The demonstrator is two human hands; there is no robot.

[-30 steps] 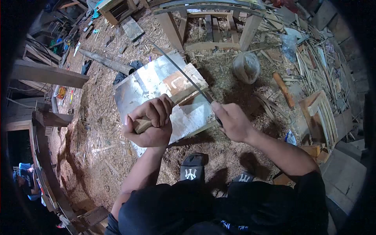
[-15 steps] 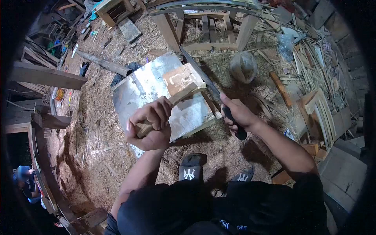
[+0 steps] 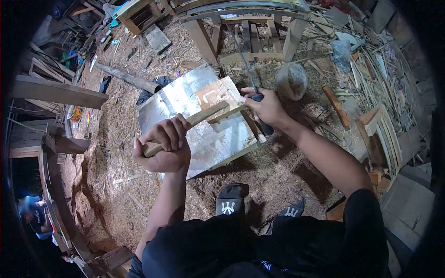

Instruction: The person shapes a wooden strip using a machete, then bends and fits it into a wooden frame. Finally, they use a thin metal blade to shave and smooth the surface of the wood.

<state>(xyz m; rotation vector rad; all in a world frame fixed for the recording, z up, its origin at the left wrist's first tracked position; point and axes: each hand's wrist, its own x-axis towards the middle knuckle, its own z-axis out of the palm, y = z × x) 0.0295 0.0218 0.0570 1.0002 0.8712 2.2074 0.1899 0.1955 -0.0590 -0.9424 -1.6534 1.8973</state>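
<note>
Your left hand [image 3: 163,144] is closed around a wooden piece [image 3: 207,114] over the near left side of the silvery board [image 3: 174,99], its far end reaching above the board's middle. Beside the board's right edge, your right hand [image 3: 268,110] grips the black handle [image 3: 257,97] of a long blade [image 3: 246,67] angled away from you. A clear plastic bag [image 3: 291,79] sits right of the board; your sandals [image 3: 230,204] stand on its near side, amid wood shavings.

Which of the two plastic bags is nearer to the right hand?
The round bag, just past the right hand; the bluish bag lies farther off, to the right.
</note>
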